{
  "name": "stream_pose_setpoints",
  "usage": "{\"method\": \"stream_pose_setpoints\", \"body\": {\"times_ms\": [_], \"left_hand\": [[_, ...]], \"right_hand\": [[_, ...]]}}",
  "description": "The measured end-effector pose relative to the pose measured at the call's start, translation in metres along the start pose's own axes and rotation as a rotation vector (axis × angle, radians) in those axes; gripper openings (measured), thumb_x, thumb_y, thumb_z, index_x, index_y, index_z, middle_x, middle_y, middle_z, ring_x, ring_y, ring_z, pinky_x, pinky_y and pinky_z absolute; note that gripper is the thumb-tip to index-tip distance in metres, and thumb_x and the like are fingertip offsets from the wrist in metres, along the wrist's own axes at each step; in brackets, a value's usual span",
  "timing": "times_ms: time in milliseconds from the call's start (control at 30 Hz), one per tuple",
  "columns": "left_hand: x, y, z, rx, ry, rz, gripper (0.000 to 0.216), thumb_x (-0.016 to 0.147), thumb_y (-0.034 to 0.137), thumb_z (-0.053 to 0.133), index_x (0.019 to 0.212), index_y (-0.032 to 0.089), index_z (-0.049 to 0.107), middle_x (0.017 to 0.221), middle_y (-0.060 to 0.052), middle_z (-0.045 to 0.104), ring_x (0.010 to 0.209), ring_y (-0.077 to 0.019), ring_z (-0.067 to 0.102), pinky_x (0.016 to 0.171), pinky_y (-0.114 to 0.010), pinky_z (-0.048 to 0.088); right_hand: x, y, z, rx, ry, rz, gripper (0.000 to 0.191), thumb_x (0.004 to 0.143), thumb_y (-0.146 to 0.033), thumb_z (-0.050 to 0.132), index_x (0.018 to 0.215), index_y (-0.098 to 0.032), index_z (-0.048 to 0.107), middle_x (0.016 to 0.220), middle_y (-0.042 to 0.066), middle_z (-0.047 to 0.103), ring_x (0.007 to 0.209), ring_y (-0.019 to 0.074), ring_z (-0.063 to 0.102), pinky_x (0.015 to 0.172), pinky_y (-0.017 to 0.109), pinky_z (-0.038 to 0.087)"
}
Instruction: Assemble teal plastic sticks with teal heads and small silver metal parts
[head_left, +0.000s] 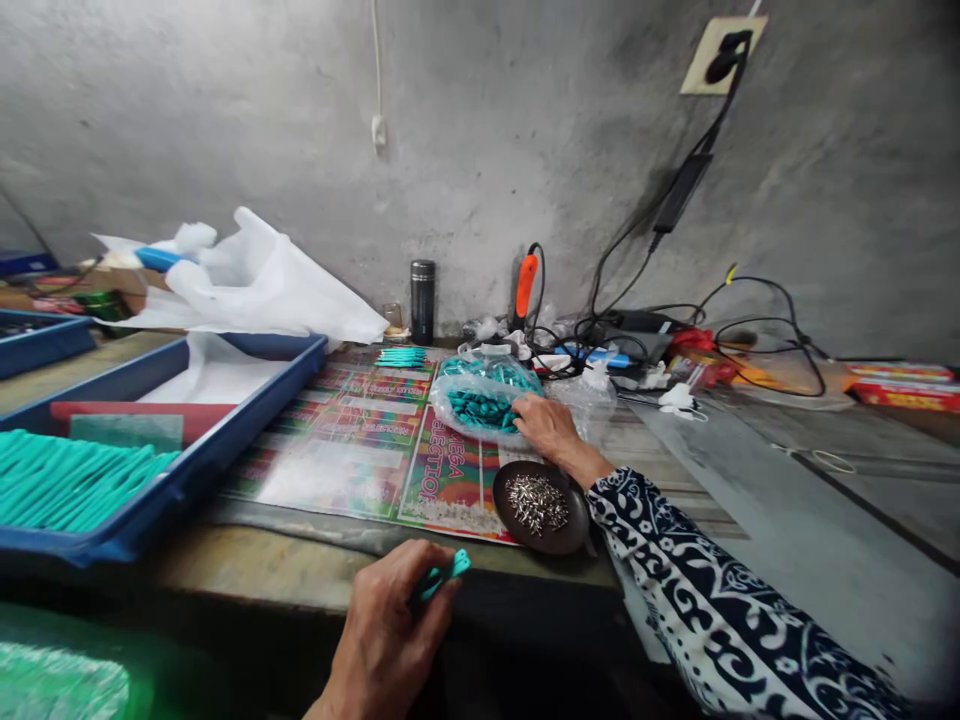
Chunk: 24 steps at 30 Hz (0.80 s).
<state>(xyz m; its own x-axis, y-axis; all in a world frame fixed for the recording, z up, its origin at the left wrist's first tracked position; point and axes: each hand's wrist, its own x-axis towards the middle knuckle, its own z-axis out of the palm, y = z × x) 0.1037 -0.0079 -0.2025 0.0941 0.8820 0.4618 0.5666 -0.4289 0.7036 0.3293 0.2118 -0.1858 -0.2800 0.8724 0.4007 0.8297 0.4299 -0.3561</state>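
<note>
The left hand point(394, 615) clamps a teal piece point(457, 565); well apart, a plastic bag point(466, 428) lies against the right hand point(551, 425), grip unclear.

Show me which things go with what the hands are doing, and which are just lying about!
Likely job things:
teal piece in the left hand;
bag of teal parts at the right hand;
dish of metal bits;
blue tray of teal strips.

Probably just lying about:
black flask;
white sheet;
boxes, far right.

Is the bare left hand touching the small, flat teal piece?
Touching: the head view shows the left hand pinching the teal piece between thumb and fingers.
</note>
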Motion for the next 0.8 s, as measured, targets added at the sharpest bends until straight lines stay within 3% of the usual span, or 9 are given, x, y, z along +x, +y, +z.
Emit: {"method": "stream_pose_setpoints", "body": {"times_ms": [133,267,367,533,800], "left_hand": [[-0.002,0.001,-0.001,0.012,0.029,0.019,0.011,0.087,0.024,0.06,0.08,0.02,0.067,0.063,0.002,0.066,0.054,-0.0112,0.061,0.053,-0.018,0.043],[-0.005,0.004,-0.002,0.0,0.042,0.025,0.009,0.087,0.023,0.061,0.083,0.02,0.068,0.068,0.002,0.069,0.058,-0.0118,0.065,0.055,-0.017,0.046],[-0.007,0.008,-0.002,0.014,0.02,0.025,0.01,0.088,0.024,0.06,0.084,0.02,0.068,0.069,0.001,0.07,0.059,-0.012,0.065,0.055,-0.018,0.047],[-0.013,0.017,-0.001,0.035,-0.004,0.041,0.01,0.087,0.022,0.06,0.083,0.019,0.069,0.069,0.001,0.071,0.06,-0.0122,0.065,0.055,-0.018,0.046],[-0.021,0.026,0.003,0.009,-0.012,0.108,0.007,0.086,0.018,0.061,0.087,0.019,0.068,0.074,0.003,0.072,0.062,-0.0106,0.067,0.058,-0.017,0.048]], "right_hand": [[-0.009,-0.01,-0.014,0.216,0.007,0.026,0.006,0.079,-0.018,0.064,0.08,-0.015,0.069,0.093,0.01,0.068,0.082,0.021,0.063,0.071,0.029,0.048],[-0.05,-0.027,-0.027,0.501,-0.088,0.058,0.033,0.086,-0.041,0.057,0.1,-0.013,0.066,0.065,0.003,0.065,0.051,0.0168,0.06,0.049,0.026,0.048],[-0.088,-0.043,-0.034,0.76,-0.14,0.119,0.041,0.086,-0.051,0.057,0.1,-0.014,0.063,0.057,0.001,0.063,0.047,0.0159,0.061,0.046,0.024,0.049],[-0.136,-0.067,-0.042,1.324,-0.175,0.303,0.035,0.076,-0.045,0.078,0.086,-0.015,0.063,0.075,0.003,0.07,0.05,0.0125,0.064,0.043,0.018,0.048],[-0.174,-0.079,-0.037,1.557,-0.185,0.367,0.031,0.077,-0.04,0.081,0.086,-0.014,0.067,0.076,0.004,0.07,0.052,0.0127,0.064,0.041,0.018,0.051]]}}
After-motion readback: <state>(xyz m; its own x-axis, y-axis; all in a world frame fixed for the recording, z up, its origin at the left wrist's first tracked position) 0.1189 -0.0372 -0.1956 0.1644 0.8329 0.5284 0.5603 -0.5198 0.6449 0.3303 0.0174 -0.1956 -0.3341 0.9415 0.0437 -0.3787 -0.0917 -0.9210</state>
